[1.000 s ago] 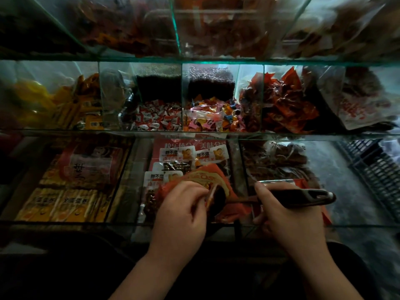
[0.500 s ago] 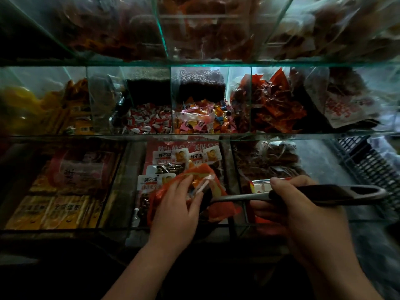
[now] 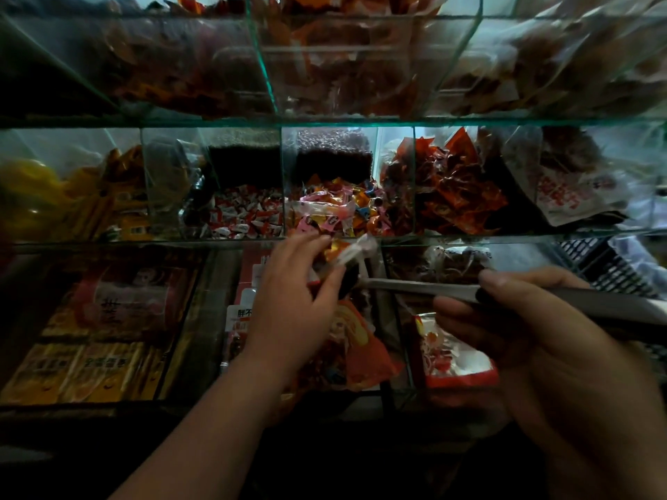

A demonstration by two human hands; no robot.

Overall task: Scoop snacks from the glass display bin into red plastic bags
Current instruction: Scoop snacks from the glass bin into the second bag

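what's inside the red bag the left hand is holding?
The scoop reaches into the mouth of the red bag, beside a clear-wrapped snack. Anything lower in the bag is hidden by the plastic and the left hand. The right hand grips the scoop's handle.

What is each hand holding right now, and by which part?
The left hand pinches the red bag at its open top edge; the right hand grips the scoop by its dark handle.
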